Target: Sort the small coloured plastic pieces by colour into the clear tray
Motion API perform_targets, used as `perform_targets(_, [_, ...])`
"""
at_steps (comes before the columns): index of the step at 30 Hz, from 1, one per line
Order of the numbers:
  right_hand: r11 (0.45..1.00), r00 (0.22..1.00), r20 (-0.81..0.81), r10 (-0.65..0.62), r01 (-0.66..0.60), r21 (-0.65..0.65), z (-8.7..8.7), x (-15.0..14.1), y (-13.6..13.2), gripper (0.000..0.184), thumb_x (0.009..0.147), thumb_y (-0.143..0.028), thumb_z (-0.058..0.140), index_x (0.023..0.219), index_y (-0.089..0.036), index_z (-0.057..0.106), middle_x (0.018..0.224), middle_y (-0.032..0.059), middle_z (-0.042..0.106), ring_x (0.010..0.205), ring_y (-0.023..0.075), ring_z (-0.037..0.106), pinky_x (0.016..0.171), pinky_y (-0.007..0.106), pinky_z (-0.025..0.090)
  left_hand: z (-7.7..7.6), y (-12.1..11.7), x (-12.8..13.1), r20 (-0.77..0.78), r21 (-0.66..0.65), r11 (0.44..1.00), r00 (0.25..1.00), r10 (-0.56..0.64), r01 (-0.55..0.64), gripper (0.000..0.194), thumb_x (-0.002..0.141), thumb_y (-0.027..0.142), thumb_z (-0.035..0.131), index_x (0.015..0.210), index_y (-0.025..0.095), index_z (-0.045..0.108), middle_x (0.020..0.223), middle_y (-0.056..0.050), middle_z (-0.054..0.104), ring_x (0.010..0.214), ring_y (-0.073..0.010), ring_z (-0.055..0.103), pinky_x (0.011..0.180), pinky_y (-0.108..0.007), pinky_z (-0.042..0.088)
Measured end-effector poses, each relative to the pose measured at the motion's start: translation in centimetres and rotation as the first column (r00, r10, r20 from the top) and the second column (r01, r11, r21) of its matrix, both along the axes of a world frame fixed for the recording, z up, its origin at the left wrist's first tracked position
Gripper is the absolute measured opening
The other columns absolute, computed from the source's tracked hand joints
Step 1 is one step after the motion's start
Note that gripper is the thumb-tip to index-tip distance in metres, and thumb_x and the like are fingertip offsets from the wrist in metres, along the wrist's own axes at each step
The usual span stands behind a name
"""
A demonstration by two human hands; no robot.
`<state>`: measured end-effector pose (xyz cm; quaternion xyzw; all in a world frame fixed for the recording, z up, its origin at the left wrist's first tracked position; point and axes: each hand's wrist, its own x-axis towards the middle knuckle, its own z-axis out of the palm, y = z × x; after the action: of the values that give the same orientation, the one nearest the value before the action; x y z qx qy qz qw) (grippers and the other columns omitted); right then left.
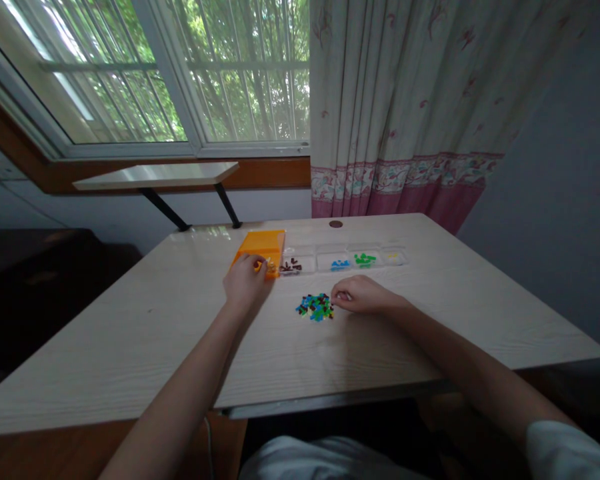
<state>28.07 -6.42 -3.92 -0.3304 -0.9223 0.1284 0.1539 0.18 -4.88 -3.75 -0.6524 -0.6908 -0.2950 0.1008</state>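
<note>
A small heap of mixed blue, green, dark brown and pale pieces (316,307) lies on the table. Touching or close to its right edge is my right hand (363,294), its fingers curled in a pinch; whatever they hold is too small to make out. My left hand (245,279) reaches over an orange box (264,240), fingers drawn together near some pale yellowish pieces (270,265) inside it. In a row to the right, clear trays hold dark brown pieces (292,266), blue pieces (340,265), green pieces (365,260) and a few yellow pieces (393,255).
The pale wooden table (180,333) stretches out on both sides of the arms. At its back left, a raised shelf (160,175) stands on black brackets. A round brown cable-hole cover (335,224) sits near the far edge, before the curtain (400,120) and window.
</note>
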Motion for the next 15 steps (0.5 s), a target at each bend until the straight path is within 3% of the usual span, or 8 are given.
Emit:
perform_targets(10, [0.998,0.997,-0.061,-0.042,0.045,0.037,-0.3,0.1,0.1,0.015,0.082,-0.024,0.052,0.083,-0.018,0.066,0.066,0.0002,0.062,0.057,0.0099,0.051,0.054,0.019,0.031,-0.6,0.6,-0.9,-0.001,-0.005,0.998,0.998,0.057,-0.057,0.022,0.079,0.032,0.047,0.086,0.022,0.065,0.084,-0.005,0.063,0.075,-0.0193,0.056,0.055,-0.025,0.035])
perform_targets(12, [0.998,0.996,-0.084,-0.04,0.044,0.045,-0.3,0.0,0.1,0.015,0.082,-0.025,0.052,0.083,-0.018,0.065,0.065,0.0001,0.061,0.057,0.0098,0.052,0.054,0.019,0.033,-0.5,0.6,-0.7,0.028,0.023,1.0,0.999,-0.015,0.014,0.023,0.079,0.031,0.046,0.086,0.02,0.065,0.082,-0.005,0.063,0.075,-0.0181,0.056,0.059,-0.025,0.037])
perform_targets(15, [0.994,0.986,-0.162,-0.043,0.059,0.096,-0.4,-0.2,0.2,0.015,0.083,-0.026,0.052,0.083,-0.017,0.064,0.068,0.0016,0.061,0.061,0.0112,0.054,0.057,0.02,0.036,-0.4,0.2,0.3,0.088,0.042,0.965,0.961,-0.262,0.26,0.022,0.08,0.03,0.047,0.086,0.018,0.065,0.077,-0.005,0.061,0.07,-0.0153,0.054,0.061,-0.024,0.039])
